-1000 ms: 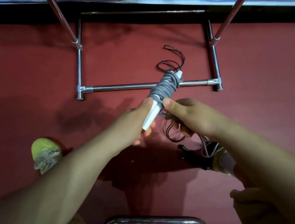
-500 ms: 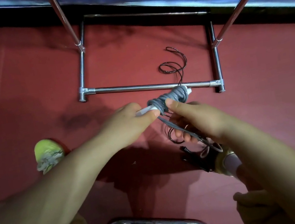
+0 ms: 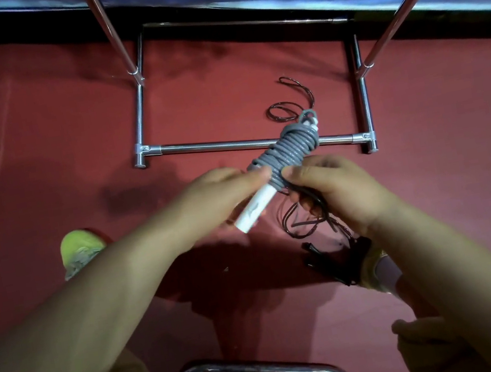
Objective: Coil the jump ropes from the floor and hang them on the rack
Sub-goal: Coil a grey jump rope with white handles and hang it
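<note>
Chrome tube rack standing on dark red floor; no rope showing on its visible rails.
Thin dark jump rope lying uncoiled on floor, crossing rack's base rail, waiting.
Grey jump rope wound round white handle: coiling looking nearly finished, hanging remaining.
Left hand fingers pinching white handle; right hand fingers gripping coil's near end.
Containers: none showing.

Red floor bears rack base, dark rope.
</note>
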Tool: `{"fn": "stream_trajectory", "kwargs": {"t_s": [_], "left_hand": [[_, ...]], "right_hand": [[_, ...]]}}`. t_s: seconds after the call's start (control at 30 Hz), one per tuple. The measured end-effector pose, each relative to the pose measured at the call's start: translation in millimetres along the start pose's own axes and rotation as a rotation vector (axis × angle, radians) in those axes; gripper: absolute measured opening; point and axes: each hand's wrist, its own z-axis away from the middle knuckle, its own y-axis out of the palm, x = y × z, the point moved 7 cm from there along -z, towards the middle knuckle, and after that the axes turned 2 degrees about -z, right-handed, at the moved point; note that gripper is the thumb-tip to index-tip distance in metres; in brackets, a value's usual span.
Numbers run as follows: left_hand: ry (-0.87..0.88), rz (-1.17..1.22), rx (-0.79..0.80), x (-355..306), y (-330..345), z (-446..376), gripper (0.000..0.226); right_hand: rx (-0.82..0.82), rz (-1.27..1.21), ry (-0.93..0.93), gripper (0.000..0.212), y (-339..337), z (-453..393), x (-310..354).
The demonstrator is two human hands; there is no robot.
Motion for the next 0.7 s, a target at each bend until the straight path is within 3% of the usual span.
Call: {"fn": "stream_trajectory", "kwargs": {"t_s": [0.13, 0.23, 0.3, 0.4, 0.53, 0.7], "left_hand": [[-0.184, 0.277, 0.358, 1.6, 16.9, 8.1, 0.07], [-0.155, 0.398, 0.469, -2.9, 17.5, 12.5, 0.072], [-0.134, 0.402, 0.472, -2.6, 16.2, 12.3, 0.065], [-0.132, 0.368, 0.42, 0.4, 16.6, 8.8, 0.059], [-0.154, 0.31, 0.309, 5.9, 19.0, 3.3, 0.062], [-0.109, 0.215, 0.188, 8.4, 13.8, -3.2, 0.061]], "right_hand": [[0.168, -0.123, -0.074, 0.01, 7.8, 4.3, 10.8], [0.324, -0.256, -0.16, 0.022, 15.2, 10.8, 25.4], [0.326, -0.245, -0.157, 0.022, 13.3, 10.8, 26.1], [0.273, -0.159, -0.022, 0.004, 8.5, 7.4, 15.0], [0.153, -0.003, 0.143, 0.027, -0.9, 5.6, -1.4], [0.025, 0.245, 0.136, 0.038, -8.1, 6.8, 2.0]]}}
